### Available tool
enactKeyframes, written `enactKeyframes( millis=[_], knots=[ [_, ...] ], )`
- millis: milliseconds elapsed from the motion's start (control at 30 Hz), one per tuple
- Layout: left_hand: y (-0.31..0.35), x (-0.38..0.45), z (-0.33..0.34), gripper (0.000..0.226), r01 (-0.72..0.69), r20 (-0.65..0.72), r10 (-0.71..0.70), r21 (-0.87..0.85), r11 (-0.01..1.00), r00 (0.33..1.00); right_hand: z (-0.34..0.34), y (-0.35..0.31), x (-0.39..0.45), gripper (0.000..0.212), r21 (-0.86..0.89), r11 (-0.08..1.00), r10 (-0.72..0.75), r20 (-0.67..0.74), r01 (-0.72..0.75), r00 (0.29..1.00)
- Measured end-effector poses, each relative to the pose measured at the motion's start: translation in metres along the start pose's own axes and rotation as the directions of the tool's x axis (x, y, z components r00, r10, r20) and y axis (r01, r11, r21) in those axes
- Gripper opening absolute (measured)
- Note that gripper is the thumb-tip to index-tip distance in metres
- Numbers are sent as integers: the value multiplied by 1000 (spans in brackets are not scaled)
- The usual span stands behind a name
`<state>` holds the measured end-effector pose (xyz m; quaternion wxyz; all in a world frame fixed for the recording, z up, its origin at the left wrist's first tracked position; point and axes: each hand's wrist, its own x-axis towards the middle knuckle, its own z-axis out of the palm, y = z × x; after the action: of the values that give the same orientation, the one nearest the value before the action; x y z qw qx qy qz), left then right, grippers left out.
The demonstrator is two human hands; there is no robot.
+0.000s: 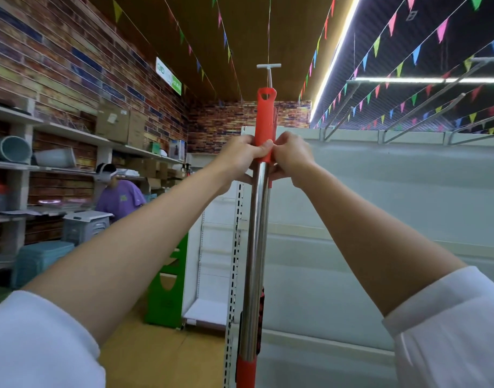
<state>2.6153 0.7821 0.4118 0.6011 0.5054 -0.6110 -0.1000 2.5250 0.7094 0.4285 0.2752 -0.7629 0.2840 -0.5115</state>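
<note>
A long pole (256, 233) with a shiny metal shaft stands upright in front of me. Its top is a red plastic grip (265, 119) with a hanging hole. My left hand (239, 158) grips the pole at the lower end of the red grip, thumb across its front. My right hand (292, 158) holds the same spot from the right, fingers curled. A second red-handled pole seems to stand right behind the first, mostly hidden. A red collar (246, 371) sits low on the shaft.
A white shelving unit (380, 219) with metal hook arms (425, 99) stands just behind the pole. Left wall shelves (72, 135) hold boxes, tubs and bins. A person in a purple shirt (120, 197) stands at the left. A green stand (167, 287) sits on the floor.
</note>
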Motion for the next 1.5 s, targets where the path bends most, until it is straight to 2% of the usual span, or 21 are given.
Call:
enactKeyframes(
  millis=[100,200,267,367,433,567,700,867,1000,1067,1167,1233,1267,1333,1400,1500],
  knots=[
    [0,1,-3,30,39,25,-39,0,999,999,2,-1,3,16,17,1000,27,-80,-26,996],
    [-5,0,-6,32,85,25,-85,-16,996,996,4,-2,5,23,-39,999,23,-130,-28,991],
    [-7,3,-7,35,106,26,-105,-31,994,994,3,-1,5,22,-22,999,40,-92,-43,995],
    [-7,7,-4,20,101,22,-101,-27,994,995,-4,4,8,18,92,992,88,-4,-88,996],
    [-6,10,-3,16,105,-16,-105,-12,994,994,-4,8,6,20,152,983,108,1,-107,994],
    [-3,14,2,23,86,-124,-61,202,976,990,-1,17,-6,32,-156,986,-75,-101,59,992],
    [-10,12,7,28,67,-207,-5,296,953,978,2,39,-20,42,46,998,-36,34,35,999],
    [-51,3,14,51,60,-274,47,369,927,961,13,83,-55,42,95,995,15,112,-26,994],
    [-111,-44,27,69,77,-96,-54,255,964,994,21,128,-93,39,121,984,94,263,-130,960],
    [-147,-78,33,81,156,12,-162,190,969,987,26,148,-121,40,157,971,115,346,-179,931],
    [-201,-139,47,105,332,150,-352,144,932,924,37,184,-164,47,172,941,192,434,-290,880],
    [-232,-178,59,116,400,277,-443,197,895,853,50,212,-194,54,129,910,287,493,-395,822],
    [-245,-196,66,111,405,335,-467,241,882,818,58,226,-212,57,109,891,327,519,-441,789],
    [-264,-221,81,93,378,403,-461,270,885,790,73,250,-243,60,112,856,365,561,-505,743],
    [-274,-235,91,84,385,370,-460,259,886,807,87,269,-270,60,109,849,358,602,-517,714],
    [-283,-242,94,72,421,328,-484,245,873,812,103,277,-288,53,129,874,287,641,-468,712]
  ],
)
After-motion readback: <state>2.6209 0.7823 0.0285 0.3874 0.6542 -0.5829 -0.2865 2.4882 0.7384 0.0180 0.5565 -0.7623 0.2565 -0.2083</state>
